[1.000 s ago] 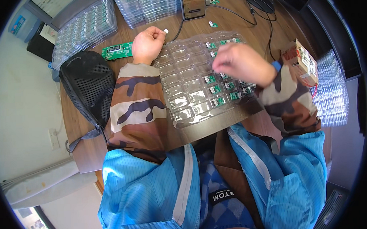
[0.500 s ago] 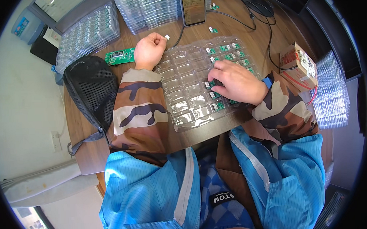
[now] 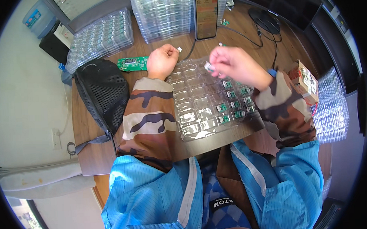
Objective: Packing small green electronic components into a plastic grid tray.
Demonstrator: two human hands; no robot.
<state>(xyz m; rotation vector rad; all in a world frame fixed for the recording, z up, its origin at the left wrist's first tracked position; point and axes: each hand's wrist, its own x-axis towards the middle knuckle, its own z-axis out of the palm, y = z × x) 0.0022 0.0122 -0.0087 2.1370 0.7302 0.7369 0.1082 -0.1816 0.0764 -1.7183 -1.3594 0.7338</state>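
My left hand [image 3: 161,63] is closed on a small white plug [image 3: 179,49], pinched between thumb and forefinger beyond the tray's far left corner. A green circuit board [image 3: 127,64] with a digit display lies beside that hand, partly hidden by it. Over the far part of a clear plastic blister tray [image 3: 191,128], my right hand [image 3: 238,66] pinches a small circuit board [image 3: 209,66] with a white connector. Several small green boards [image 3: 231,94] sit in the pockets on the tray's right side. The left pockets hold no boards. My right hand hides some far pockets.
A phone [image 3: 206,17] stands upright at the back, before stacked clear trays [image 3: 162,16]. Another filled tray [image 3: 102,38] lies back left, behind a black mesh pouch [image 3: 102,91]. Cables and a monitor stand [image 3: 264,21] occupy the back right, with a carton [image 3: 303,81] on the right.
My right hand has lifted a small board out of the tray and carried it up toward the far left. The left hand still pinches the plug. The whole view has shifted slightly.
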